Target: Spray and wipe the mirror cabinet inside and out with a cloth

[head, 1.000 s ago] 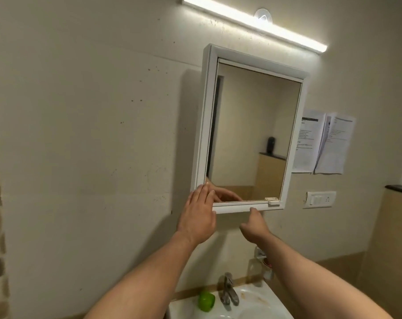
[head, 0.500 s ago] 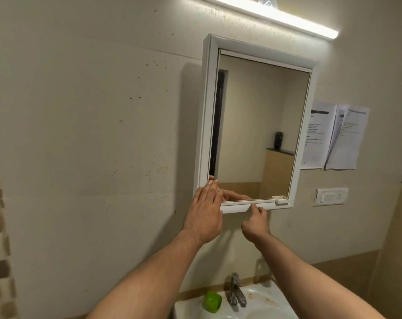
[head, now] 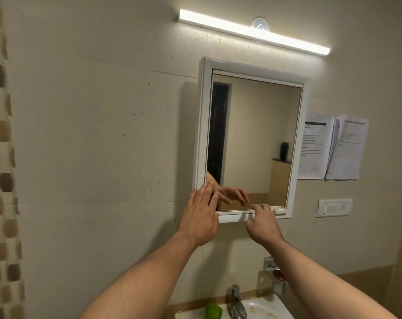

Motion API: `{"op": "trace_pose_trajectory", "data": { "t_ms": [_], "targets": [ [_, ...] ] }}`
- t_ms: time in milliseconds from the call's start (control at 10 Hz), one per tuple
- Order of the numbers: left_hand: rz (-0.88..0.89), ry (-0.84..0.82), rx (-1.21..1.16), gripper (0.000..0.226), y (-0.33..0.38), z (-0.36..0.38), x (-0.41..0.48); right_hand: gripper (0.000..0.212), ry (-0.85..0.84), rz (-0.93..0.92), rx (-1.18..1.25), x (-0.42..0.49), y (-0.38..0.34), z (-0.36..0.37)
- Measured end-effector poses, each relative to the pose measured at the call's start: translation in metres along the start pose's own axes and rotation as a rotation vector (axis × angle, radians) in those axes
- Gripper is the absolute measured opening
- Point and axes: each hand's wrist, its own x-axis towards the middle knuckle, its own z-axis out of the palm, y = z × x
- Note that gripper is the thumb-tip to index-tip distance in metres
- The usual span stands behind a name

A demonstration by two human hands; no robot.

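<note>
A white-framed mirror cabinet (head: 202, 125) hangs on the beige wall, its mirror door (head: 255, 139) nearly flush with the frame. My left hand (head: 201, 215) lies flat with straight fingers against the cabinet's lower left corner. My right hand (head: 263, 223) has its fingers curled over the door's bottom edge (head: 232, 218), near the small white latch (head: 278, 207). Both hands are reflected in the glass. No cloth or spray bottle is in view.
A white sink (head: 259, 307) with a chrome tap (head: 236, 302) and a green cup (head: 213, 310) sits below. A holder (head: 276, 272) is fixed to the wall above it. Papers (head: 331, 146) and a switch plate (head: 333, 207) are to the right, a light bar (head: 253, 31) above.
My right hand rose from under the cabinet and now grips the door's bottom edge. My left hand stayed at the lower left corner. The view tilted upward.
</note>
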Motion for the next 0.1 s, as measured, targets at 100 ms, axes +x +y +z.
{"op": "trace_pose_trajectory", "data": {
  "t_ms": [100],
  "targets": [
    [-0.037, 0.044, 0.013, 0.07, 0.0008, -0.0272, 0.0029, 0.054, 0.076, -0.118, -0.05, -0.0127, -0.0147, -0.0168]
  ]
}}
